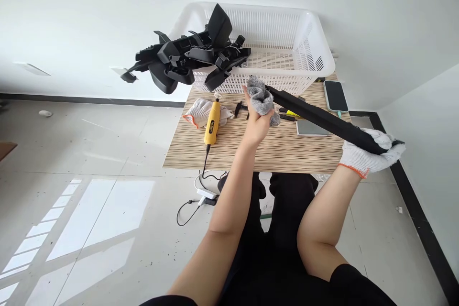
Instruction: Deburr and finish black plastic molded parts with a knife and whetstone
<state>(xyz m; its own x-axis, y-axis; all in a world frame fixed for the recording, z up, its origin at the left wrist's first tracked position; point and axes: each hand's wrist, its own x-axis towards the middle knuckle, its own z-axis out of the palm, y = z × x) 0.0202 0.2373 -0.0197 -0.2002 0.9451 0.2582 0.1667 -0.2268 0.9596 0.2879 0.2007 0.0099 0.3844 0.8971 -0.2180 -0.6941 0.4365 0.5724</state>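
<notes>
My bare left hand [258, 124] is closed around a bunched grey cloth [260, 96], beside the near end of a long black plastic strip [322, 118]. Whether cloth and strip touch is hard to make out. In a white knit glove with an orange cuff, my right hand [373, 153] grips the strip's other end. The strip slants over the wooden-patterned table [287, 155]. Under my left hand's side lie a yellow rotary tool [213, 123] with a white tip and another white glove [199, 111].
A white plastic basket [308, 74] stands at the back, with several black plastic parts [190, 55] piled over its left side. A phone [336, 96], a grey flat box [310, 127] and a black caliper-like tool [239, 108] lie on the table. Cables and a power strip [207, 194] hang below the left edge.
</notes>
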